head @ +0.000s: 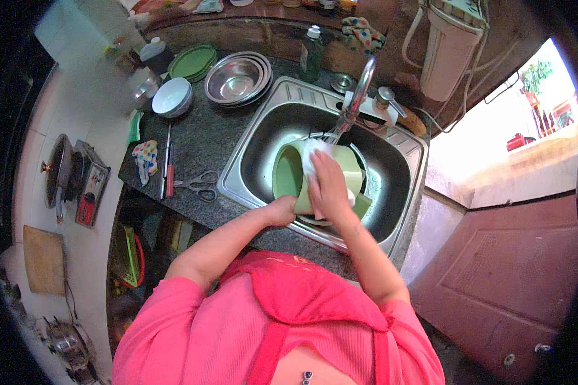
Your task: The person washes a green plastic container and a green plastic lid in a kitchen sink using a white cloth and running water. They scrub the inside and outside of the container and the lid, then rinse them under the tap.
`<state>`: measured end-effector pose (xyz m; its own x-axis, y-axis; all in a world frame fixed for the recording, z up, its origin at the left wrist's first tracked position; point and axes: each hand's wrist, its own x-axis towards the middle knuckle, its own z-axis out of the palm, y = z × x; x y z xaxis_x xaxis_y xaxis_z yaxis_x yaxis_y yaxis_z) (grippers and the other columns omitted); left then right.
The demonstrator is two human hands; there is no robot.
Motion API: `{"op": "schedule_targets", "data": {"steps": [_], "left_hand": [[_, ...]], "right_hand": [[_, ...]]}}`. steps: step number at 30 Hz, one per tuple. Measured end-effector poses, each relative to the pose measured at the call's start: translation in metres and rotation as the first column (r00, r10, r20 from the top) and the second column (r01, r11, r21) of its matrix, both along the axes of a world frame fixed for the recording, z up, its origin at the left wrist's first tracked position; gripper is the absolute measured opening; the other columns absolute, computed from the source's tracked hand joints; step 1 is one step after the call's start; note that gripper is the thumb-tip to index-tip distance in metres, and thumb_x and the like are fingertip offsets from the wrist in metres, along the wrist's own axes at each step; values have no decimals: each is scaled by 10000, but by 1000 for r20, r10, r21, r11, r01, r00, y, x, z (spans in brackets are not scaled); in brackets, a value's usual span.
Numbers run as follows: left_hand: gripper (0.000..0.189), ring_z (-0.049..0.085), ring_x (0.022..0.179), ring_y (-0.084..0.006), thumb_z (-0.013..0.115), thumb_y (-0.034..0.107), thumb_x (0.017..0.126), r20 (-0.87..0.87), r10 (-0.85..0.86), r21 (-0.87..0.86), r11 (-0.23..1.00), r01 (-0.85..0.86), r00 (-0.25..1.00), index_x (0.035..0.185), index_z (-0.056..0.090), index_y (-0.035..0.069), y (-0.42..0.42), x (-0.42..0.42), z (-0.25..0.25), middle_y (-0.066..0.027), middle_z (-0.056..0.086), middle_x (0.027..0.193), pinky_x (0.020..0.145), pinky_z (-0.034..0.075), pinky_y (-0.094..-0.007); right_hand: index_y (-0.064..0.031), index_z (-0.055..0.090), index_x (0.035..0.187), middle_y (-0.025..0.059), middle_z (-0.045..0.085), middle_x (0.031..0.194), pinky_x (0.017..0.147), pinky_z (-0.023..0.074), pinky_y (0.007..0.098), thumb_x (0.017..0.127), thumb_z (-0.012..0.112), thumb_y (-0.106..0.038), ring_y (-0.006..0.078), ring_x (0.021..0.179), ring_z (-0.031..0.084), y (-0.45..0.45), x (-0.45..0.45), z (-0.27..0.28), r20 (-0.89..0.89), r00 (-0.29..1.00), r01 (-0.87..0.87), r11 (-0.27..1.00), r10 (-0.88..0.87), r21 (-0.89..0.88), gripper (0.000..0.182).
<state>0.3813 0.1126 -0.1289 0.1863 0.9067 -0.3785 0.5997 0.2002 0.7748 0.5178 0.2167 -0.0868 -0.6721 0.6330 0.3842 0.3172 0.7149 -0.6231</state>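
A pale green cylindrical container (288, 168) lies on its side in the stainless steel sink (255, 118), its open mouth facing left. My left hand (283, 211) grips its rim at the near side. Against the container's outer wall, my right hand (328, 185) presses a white cloth or sponge (319, 147), with a pinkish part showing below the fingers. Metal rims of other ware, partly hidden, show beneath and behind the container. A curved chrome faucet (366, 79) reaches over the sink from the back.
Nested steel bowls (237, 82), white bowls (172, 97) and green plates (191, 62) stand on the dark counter left of the sink. Scissors (204, 185) and a red-handled tool (170, 180) lie near its front edge. A dish soap bottle (311, 55) stands behind.
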Motion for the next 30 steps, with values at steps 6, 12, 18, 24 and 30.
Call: {"op": "schedule_targets", "data": {"steps": [6,12,18,24,30], "left_hand": [[387,579,915,-386,490,-24,673,-96,-25,123,992,37,995,1003,626,126,1,5,-12,-206,616,923,776,461,-422],[822,448,1163,-225,713,210,757,703,351,-337,930,-145,618,1381,215,14,19,6,40,-143,452,1273,1008,336,-337],[553,539,1014,-174,662,123,797,803,408,-280,902,-329,435,1279,401,47,52,20,50,-70,547,1148,875,456,-327],[477,526,1047,-166,669,117,783,537,-24,-79,994,79,843,1223,497,50,15,3,20,-49,573,1151,921,412,-312],[485,530,1062,-189,671,87,751,425,-12,-61,997,42,905,1207,514,43,8,4,24,-68,588,1141,947,392,-339]], "right_hand": [[-29,519,1189,211,573,1113,931,398,401,928,371,-273,361,1067,528,92,10,-30,260,960,191,921,-103,-339,386],[15,484,1212,241,509,1204,960,365,408,910,395,-188,378,1119,480,49,36,-49,81,948,319,912,-308,-257,375],[40,335,1320,248,343,1358,1076,226,399,860,430,-51,381,1283,308,-32,44,-74,-126,917,351,916,-378,-195,478],[3,363,1315,225,353,1365,1077,234,410,820,433,14,370,1288,314,-41,39,-26,-209,978,-6,1000,6,1,500],[-61,467,1242,185,474,1274,1004,344,401,883,420,-150,359,1174,447,23,-5,26,-18,993,-119,977,118,-174,373]]}}
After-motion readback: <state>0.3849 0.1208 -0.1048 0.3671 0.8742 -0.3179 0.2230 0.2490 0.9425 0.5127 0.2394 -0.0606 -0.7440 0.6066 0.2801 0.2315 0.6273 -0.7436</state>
